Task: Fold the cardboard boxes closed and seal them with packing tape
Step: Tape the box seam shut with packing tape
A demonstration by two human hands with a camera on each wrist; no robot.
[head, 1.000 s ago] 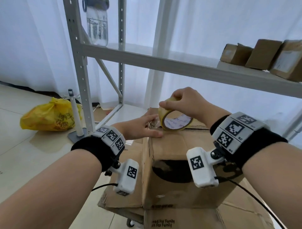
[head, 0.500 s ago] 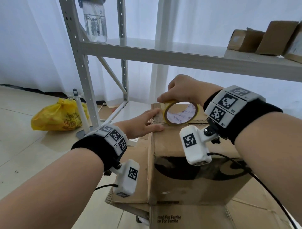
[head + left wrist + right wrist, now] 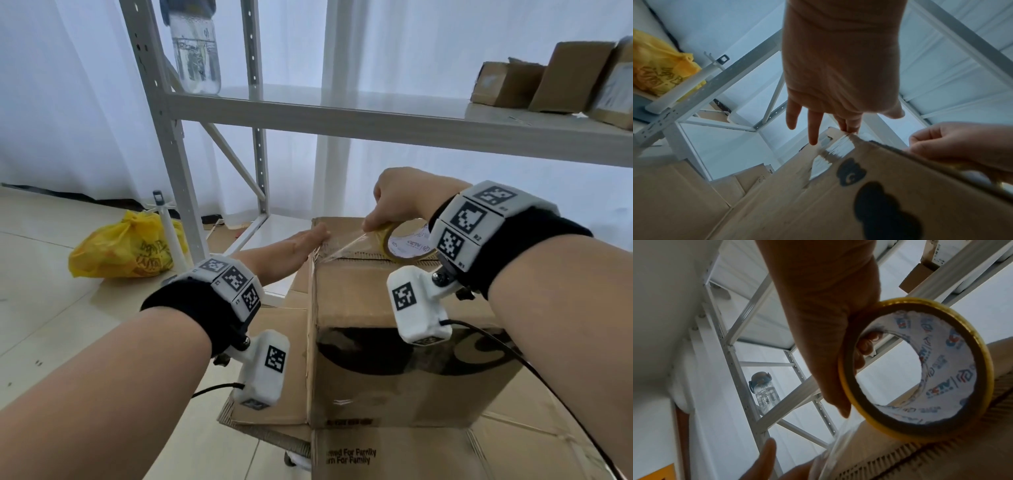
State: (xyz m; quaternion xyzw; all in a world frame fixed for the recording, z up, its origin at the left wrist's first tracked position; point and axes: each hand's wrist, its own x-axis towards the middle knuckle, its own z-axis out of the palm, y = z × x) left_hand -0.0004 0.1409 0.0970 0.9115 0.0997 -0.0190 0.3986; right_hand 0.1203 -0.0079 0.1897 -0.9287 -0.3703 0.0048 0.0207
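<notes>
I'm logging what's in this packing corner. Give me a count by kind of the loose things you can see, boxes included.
Cardboard box being taped: 1
Small cardboard boxes on the shelf: 3
Tape roll: 1
Water bottle: 1
Yellow plastic bag: 1
Total: 7, not counting the flattened cardboard underneath.

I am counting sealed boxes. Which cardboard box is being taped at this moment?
The large box in front, with the black print on its side. The right hand pulls the tape roll over its top; the small boxes stand untouched on the shelf.
</notes>
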